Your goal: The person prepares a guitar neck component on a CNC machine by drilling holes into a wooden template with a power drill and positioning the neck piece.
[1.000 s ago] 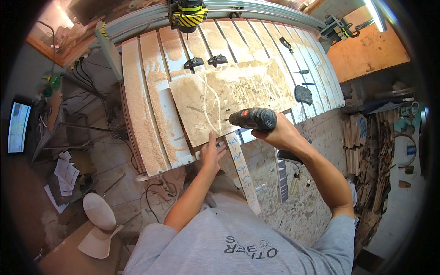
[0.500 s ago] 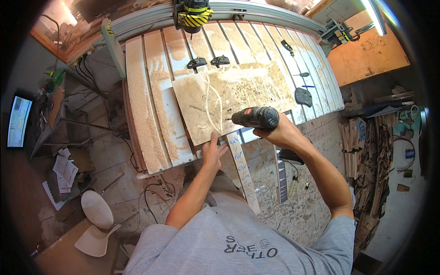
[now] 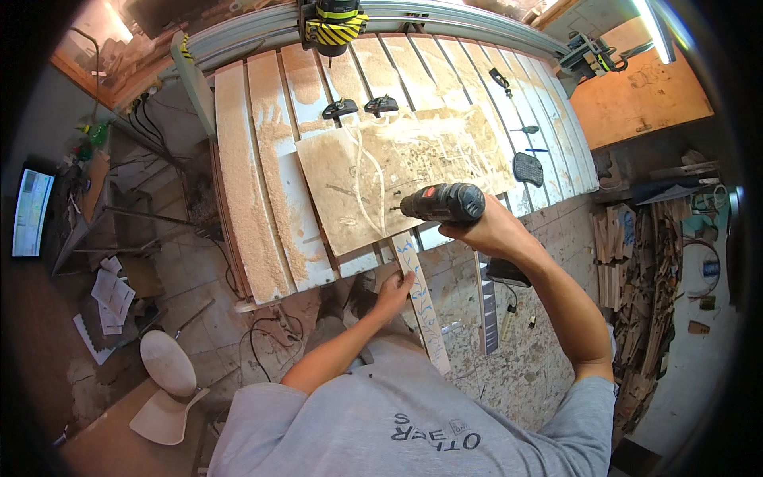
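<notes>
Left hand (image 3: pixel 391 294): most fingers hidden behind pale, blue-patterned wooden strip (image 3: pixel 424 306). Black power drill (image 3: pixel 445 203): bit contact, left of right hand (image 3: pixel 486 227) fingers, too small to tell. Yellow-black striped spindle (image 3: pixel 338 30), farther beyond: top cut off.

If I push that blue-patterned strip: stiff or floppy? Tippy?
The strip looks stiff, running straight past the table. Being flat, it probably won't roll. It may tip without the left hand, since most of its visible length overhangs.
</notes>
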### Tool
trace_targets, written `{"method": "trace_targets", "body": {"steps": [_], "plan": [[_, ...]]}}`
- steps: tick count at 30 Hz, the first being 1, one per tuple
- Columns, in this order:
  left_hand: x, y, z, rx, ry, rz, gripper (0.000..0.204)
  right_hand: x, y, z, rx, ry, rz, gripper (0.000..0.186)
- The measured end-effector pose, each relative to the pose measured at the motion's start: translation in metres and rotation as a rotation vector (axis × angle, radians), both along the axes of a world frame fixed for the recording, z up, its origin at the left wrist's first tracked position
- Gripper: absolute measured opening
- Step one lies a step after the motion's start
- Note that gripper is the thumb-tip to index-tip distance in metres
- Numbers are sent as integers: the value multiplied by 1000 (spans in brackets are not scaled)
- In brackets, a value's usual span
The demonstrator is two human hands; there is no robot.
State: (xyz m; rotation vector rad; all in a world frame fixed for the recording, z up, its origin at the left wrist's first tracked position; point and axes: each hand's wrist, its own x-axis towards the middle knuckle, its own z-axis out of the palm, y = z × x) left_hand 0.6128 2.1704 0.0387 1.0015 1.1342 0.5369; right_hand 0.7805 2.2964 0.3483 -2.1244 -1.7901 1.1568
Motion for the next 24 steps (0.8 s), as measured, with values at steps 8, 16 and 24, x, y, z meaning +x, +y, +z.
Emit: {"method": "trace_targets", "body": {"steps": [8,16,24], "plan": [[-3,16,10,70,212,-201,60,4,3,-4,-7,-3,55,46],[-18,32,17,-106,70,-152,63,1,0,-3,88,5,12,39],[-13,29,48,151,281,-16,55,-6,3,4,46,7,-18,44]]}}
